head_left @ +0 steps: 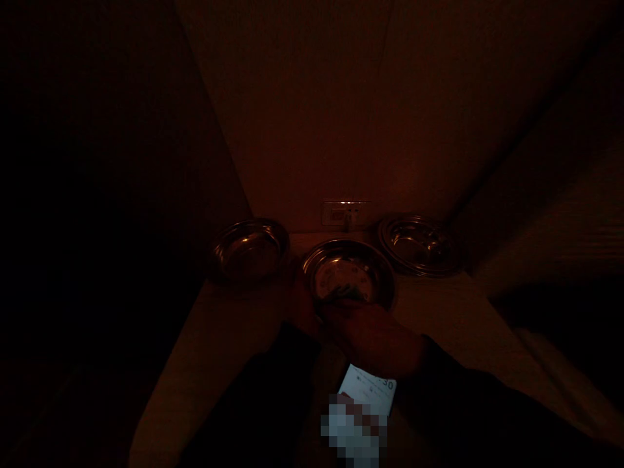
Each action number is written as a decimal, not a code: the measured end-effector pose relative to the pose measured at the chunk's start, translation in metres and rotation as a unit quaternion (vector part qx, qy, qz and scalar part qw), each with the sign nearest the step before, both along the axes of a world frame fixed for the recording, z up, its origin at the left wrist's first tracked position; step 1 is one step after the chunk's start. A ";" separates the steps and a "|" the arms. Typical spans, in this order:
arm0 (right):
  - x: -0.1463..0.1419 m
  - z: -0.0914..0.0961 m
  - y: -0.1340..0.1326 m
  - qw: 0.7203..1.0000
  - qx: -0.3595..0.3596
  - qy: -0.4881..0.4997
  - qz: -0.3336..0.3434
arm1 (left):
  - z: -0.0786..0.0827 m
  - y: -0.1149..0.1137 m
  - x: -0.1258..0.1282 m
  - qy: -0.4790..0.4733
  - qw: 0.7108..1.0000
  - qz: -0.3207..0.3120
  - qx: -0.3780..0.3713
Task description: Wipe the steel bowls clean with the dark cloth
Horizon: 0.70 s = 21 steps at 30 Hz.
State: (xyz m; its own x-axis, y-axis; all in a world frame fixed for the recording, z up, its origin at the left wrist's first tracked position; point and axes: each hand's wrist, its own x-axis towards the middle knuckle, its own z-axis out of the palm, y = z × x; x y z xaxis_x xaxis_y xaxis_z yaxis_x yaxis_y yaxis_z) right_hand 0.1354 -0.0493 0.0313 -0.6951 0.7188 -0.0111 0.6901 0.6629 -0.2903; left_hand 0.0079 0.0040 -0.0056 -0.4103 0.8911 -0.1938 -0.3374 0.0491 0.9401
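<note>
In very dim light a shiny metal bowl (385, 266) stands in the middle of the small table. My left hand (301, 304) is at its near left side, seemingly closed around the rim. Across the bowl's near edge reaches my right hand (373, 333), its fingers lost in the dark. Several pale pieces and something dark lie on the bowl's bottom, too dim to name. Below my right hand a phone (370, 387) shows a lit screen, its lower part blurred into blocks.
Another metal bowl (251, 225) stands at the back left of the wooden table (195, 370). At the back right is a stack of metal dishes (422, 270). A wall socket panel (336, 213) with a plug sits on the wall behind. Walls rise around the back.
</note>
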 end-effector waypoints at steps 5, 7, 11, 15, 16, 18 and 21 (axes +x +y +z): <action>0.010 -0.004 0.001 1.000 0.004 0.001 0.023 | -0.006 0.002 -0.004 -0.010 1.000 0.028 -0.006; 0.025 -0.004 -0.001 0.999 0.017 -0.017 0.037 | -0.011 0.004 -0.003 -0.009 0.999 0.036 0.006; 0.031 0.001 0.000 0.999 0.015 -0.037 0.035 | -0.013 0.005 0.000 -0.009 0.999 0.046 0.019; 0.003 0.006 0.003 0.999 -0.017 -0.018 0.019 | -0.011 0.005 0.000 -0.009 0.999 0.034 0.019; -0.002 0.006 0.003 1.000 -0.017 -0.011 0.013 | -0.011 0.005 -0.001 -0.005 0.999 0.029 0.019; -0.002 0.005 0.003 1.000 -0.015 -0.003 0.010 | -0.012 0.005 -0.003 -0.002 1.000 0.024 0.020; 0.017 0.001 -0.001 1.000 0.006 -0.008 0.023 | -0.015 0.004 -0.004 -0.017 0.999 0.016 0.027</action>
State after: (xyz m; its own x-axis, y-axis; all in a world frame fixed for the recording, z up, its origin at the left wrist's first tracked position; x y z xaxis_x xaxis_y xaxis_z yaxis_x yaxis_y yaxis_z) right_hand 0.1524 -0.0499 0.0321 -0.7268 0.6866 -0.0148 0.6639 0.6969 -0.2710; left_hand 0.0044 0.0076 -0.0204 -0.4321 0.8874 -0.1606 -0.3695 -0.0117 0.9292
